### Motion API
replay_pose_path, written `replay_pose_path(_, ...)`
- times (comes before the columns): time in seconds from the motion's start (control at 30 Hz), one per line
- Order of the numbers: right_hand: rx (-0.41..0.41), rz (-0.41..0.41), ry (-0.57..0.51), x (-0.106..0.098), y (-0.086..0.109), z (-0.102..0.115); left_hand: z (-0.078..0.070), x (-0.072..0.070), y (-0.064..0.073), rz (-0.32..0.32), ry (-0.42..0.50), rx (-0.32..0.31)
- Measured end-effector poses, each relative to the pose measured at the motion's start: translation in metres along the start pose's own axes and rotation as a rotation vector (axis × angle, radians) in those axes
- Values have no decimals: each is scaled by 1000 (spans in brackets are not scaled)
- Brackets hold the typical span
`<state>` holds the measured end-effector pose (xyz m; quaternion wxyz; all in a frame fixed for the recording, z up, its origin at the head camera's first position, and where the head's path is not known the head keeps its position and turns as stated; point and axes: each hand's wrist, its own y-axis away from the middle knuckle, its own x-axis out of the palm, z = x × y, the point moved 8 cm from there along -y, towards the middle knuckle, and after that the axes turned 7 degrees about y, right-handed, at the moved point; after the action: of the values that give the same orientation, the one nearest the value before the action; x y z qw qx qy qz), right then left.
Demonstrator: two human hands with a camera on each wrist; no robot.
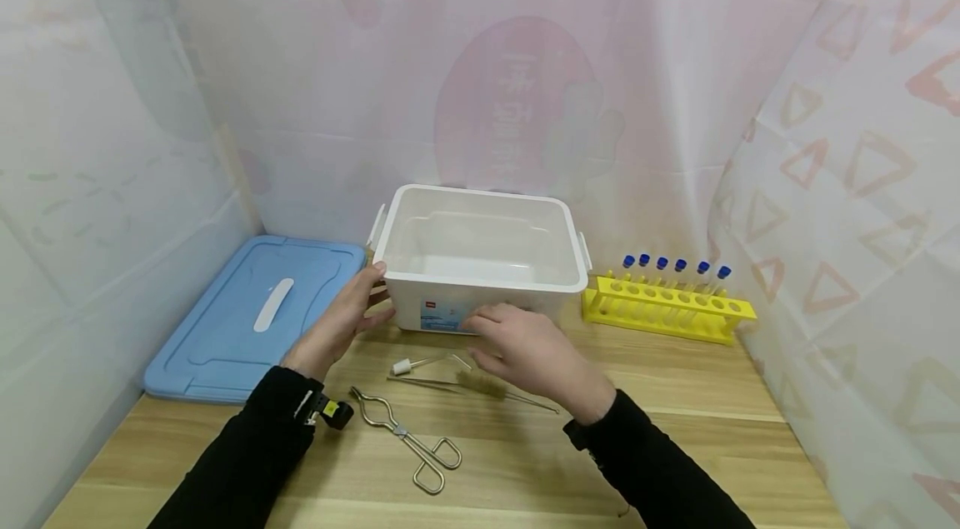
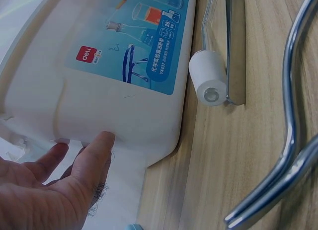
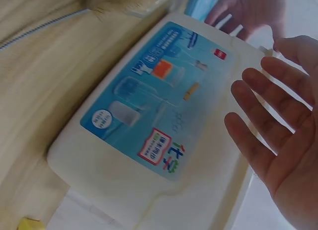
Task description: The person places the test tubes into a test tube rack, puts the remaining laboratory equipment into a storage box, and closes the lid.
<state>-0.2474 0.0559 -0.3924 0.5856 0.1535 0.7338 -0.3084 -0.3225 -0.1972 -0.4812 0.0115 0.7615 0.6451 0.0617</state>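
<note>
A white plastic bin with a blue label stands without its lid at the back of the table; nothing shows inside it. My left hand touches its front left corner, with fairly straight fingers; in the left wrist view the thumb lies against the wall. My right hand hovers before the bin's front, its fingers spread and holding nothing. Below it lie a white stopper with a bent glass tube, metal tweezers and a bristle brush, partly hidden. Crucible tongs lie nearer me.
A blue lid lies flat at the left, a white handle piece on it. To the bin's right stands a yellow test tube rack with several blue-capped tubes. Printed cloth hangs behind and on both sides of the table.
</note>
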Motion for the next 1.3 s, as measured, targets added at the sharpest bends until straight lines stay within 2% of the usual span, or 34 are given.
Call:
replay_pose_path(0.27, -25, 122, -1, 28, 2, 8, 1, 0, -1, -4, 4, -7)
replay_pose_path(0.7, -64, 229, -68, 66, 7, 15, 0, 1, 1, 7, -8, -9)
replay_pose_path(1.13, -60, 301, -41, 84, 12, 14, 0, 2, 0, 5, -5, -12)
replay_pose_path(1.3, -31, 322, -36, 86, 12, 12, 0, 1, 0, 7, -7, -12)
